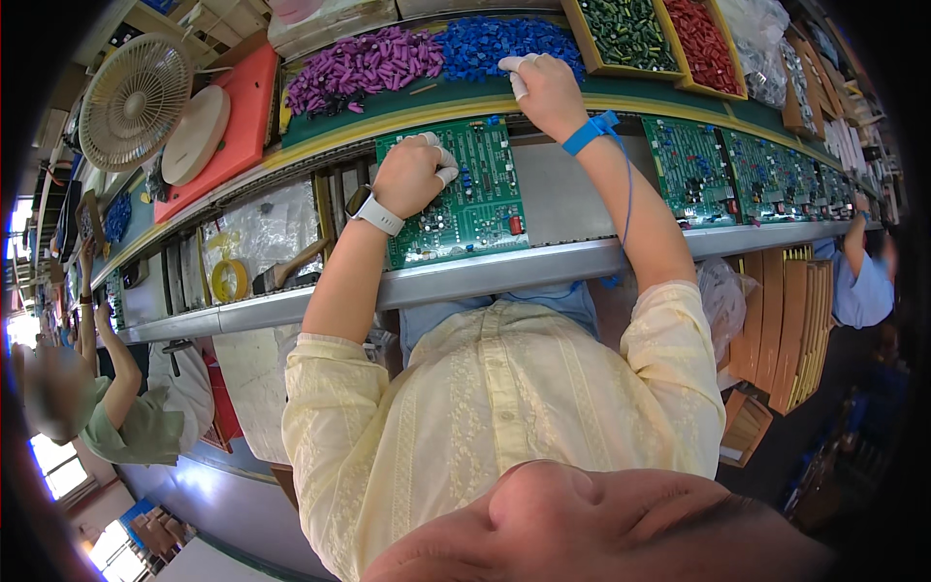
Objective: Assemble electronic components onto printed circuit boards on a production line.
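Observation:
My left hand (415,177), with white finger covers and a watch on the wrist, is over a green circuit board (475,221). Its fingers are curled, thumb and forefinger close together; anything between them is too small to make out. Small dark blue parts stand on the board beside the fingertips. Farther off, my right hand (549,95) reaches to the near edge of a heap of blue components (490,44). Its covered thumb and forefinger are apart, with nothing visible between them. A blue wrist strap (592,133) with a cord circles that wrist.
Purple components (364,63) lie left of the blue heap; boxes of green components (621,34) and red components (700,44) stand right. More circuit boards (689,170) line the rail (562,250). A brush (291,267), tape roll (229,279) and fan (136,102) are left. Co-workers sit at both sides.

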Motion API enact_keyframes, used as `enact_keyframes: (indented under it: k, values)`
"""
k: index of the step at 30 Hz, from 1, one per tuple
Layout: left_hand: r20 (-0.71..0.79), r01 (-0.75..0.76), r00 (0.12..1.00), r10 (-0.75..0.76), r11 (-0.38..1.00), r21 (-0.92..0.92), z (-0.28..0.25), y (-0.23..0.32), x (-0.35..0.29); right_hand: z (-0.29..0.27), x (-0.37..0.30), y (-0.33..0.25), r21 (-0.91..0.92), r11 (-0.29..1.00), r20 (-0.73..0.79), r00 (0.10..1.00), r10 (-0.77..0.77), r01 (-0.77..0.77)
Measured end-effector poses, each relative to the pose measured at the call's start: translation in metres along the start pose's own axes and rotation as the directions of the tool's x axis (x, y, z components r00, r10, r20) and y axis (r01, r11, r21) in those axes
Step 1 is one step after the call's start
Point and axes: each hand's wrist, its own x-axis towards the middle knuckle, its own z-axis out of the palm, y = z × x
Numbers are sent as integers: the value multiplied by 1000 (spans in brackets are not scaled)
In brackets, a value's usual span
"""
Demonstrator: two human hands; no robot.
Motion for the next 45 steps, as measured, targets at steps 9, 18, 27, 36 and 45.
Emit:
enact_keyframes:
  k: [9,18,27,36,45]
  values:
    - [-36,-51,998,49,998,-39,4,0,1,-4,-4,-31,175,984,123,992,17,-38]
    - [-39,0,999,-3,997,-82,10,-4,1,-11,-13,-58,175,982,553,832,-37,-73]
    - [-32,-57,998,57,998,-21,8,7,0,-14,-14,-56,164,979,648,762,-16,-118]
    - [-35,-31,999,31,999,-19,-2,6,-1,-15,-12,-63,299,935,508,861,12,-189]
    - [-279,164,918,-281,911,-378,-13,-13,3,-6,-13,-67,390,909,664,728,-170,-144]
